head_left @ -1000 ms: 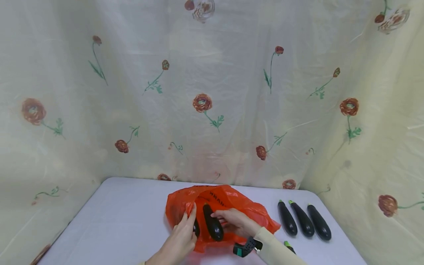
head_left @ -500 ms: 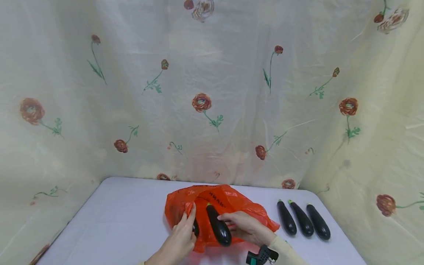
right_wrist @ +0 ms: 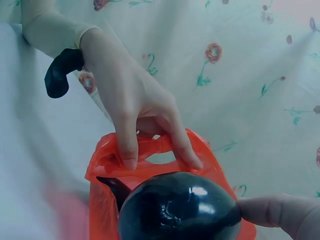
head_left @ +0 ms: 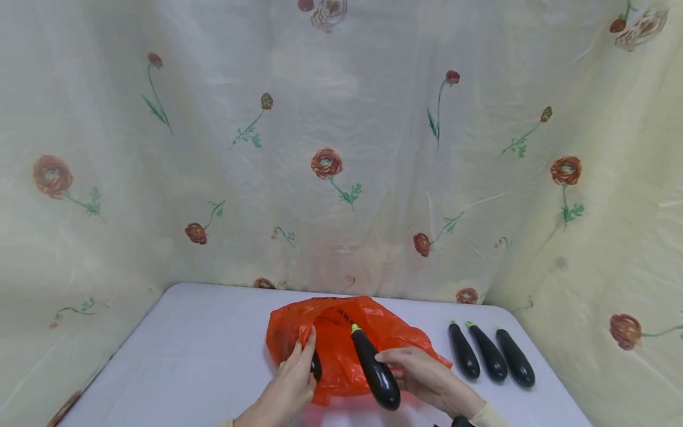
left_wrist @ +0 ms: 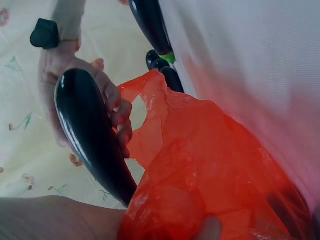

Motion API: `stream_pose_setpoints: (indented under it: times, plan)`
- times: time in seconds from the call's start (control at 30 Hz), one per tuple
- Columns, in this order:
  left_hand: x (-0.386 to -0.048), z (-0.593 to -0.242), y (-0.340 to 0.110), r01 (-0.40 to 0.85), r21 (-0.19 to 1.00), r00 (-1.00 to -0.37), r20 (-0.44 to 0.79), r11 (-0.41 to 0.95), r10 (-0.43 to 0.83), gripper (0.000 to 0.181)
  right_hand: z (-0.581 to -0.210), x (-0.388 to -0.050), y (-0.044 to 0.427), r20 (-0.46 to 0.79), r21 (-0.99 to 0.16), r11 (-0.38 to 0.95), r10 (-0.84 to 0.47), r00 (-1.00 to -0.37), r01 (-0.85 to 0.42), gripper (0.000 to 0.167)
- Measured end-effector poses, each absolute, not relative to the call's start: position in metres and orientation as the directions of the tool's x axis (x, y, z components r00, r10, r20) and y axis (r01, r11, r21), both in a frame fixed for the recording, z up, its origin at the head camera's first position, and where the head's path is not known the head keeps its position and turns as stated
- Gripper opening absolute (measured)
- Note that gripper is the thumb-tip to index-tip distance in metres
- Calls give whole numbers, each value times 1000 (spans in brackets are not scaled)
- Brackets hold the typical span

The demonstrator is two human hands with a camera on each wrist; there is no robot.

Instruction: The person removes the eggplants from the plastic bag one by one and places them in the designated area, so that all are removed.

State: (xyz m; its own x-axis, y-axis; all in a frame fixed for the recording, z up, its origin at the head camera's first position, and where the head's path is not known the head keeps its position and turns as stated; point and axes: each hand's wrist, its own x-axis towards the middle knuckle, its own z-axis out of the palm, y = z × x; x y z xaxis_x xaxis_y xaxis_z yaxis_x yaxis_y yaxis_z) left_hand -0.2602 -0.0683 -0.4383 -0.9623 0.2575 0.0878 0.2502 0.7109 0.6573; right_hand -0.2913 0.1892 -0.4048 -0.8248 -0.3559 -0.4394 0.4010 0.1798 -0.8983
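A dark, glossy eggplant (head_left: 376,370) with a green stem tip slants in front of the mouth of a red plastic bag (head_left: 341,373). My right hand (head_left: 427,376) grips it from the right side, thumb on top. At the bag's left edge my left hand (head_left: 290,373) pinches the plastic and keeps the mouth spread. The right wrist view shows the left hand's fingers (right_wrist: 129,152) over the bag's handle. Another eggplant (head_left: 316,366) is partly visible inside the bag, mostly hidden by the left hand.
Three eggplants (head_left: 491,351) lie side by side at the right of the white table (head_left: 203,344). The left wrist view shows one more eggplant (left_wrist: 150,22) nearer the person. A flowered curtain (head_left: 331,225) stands behind the table.
My right hand has drawn the eggplant right and toward me, from inside the bag's mouth to its front right edge. The left hand has stayed put on the bag.
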Motion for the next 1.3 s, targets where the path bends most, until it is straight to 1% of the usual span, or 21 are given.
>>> stream_pose_setpoints:
  times: [0.13, 0.23, 0.47, 0.57, 0.67, 0.77, 0.9, 1.03, 1.2, 1.3]
  plan:
    - [-260, -439, -70, 275, 646, -957, 113, 712, 268, 79, -406, -287, 197, -444, -896, 189, -334, -831, 402, 45]
    - [-260, -439, -71, 268, 651, -958, 103, 710, 268, 79, -406, -284, 203, -444, -896, 186, -330, -833, 403, 48]
    - [-260, -440, -68, 231, 672, -965, 64, 704, 256, 79, -402, -274, 223, -424, -906, 154, -376, -824, 395, 45]
    - [-260, -440, -67, 216, 679, -967, 49, 702, 251, 80, -400, -271, 233, -418, -907, 139, -384, -823, 396, 51]
    - [-261, -439, -67, 228, 674, -965, 62, 703, 254, 79, -398, -270, 245, -411, -910, 106, -372, -832, 402, 56]
    - [-261, -439, -68, 248, 663, -962, 81, 706, 262, 79, -396, -271, 260, -386, -917, 61, -385, -839, 394, 49]
    - [-261, -438, -70, 253, 666, -960, 83, 702, 268, 79, -395, -273, 282, -338, -929, 8, -429, -838, 370, 32]
    - [-262, -437, -71, 258, 666, -959, 88, 700, 270, 79, -395, -273, 301, -336, -924, -29, -416, -845, 381, 25]
    - [-263, -437, -71, 224, 677, -965, 51, 701, 259, 79, -400, -271, 321, -361, -914, -48, -356, -862, 403, 32]
    - [-263, -437, -71, 195, 685, -969, 22, 702, 247, 79, -403, -271, 333, -375, -910, -40, -348, -859, 414, 37]
